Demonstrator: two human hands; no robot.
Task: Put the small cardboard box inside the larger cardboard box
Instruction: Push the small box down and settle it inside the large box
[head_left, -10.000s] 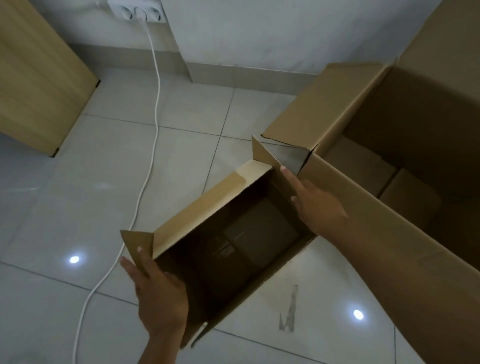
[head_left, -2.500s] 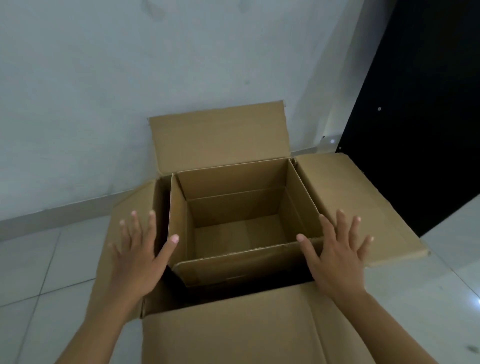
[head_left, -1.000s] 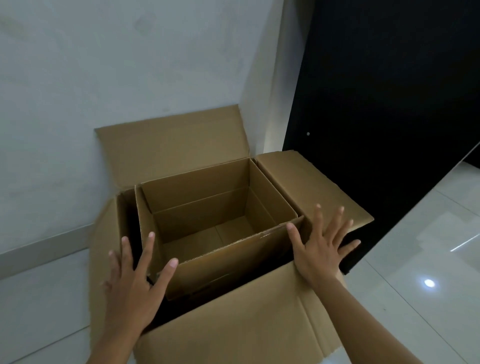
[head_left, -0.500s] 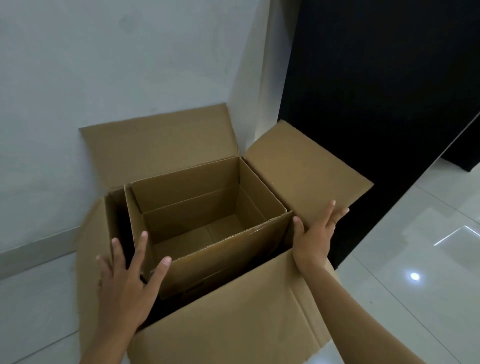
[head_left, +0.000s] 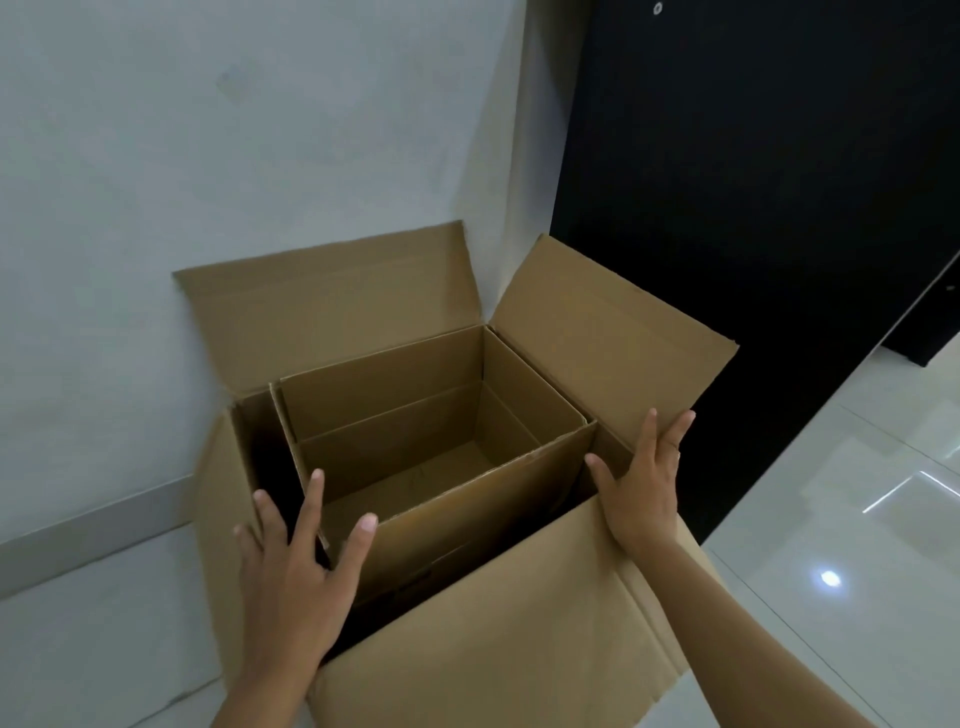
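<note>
Nearest you, your left hand (head_left: 291, 582) hangs with fingers spread wide over the dark gap at the larger cardboard box's (head_left: 498, 639) left side, gripping nothing, and hides part of that gap, while the box's near flap runs out of frame below. Your right hand (head_left: 641, 488) has fingers extended behind the raised right flap (head_left: 613, 338), thumb in front. The small cardboard box (head_left: 415, 447) sits open inside, against the right and far walls, room left and front; behind stands the wall (head_left: 249, 130).
</note>
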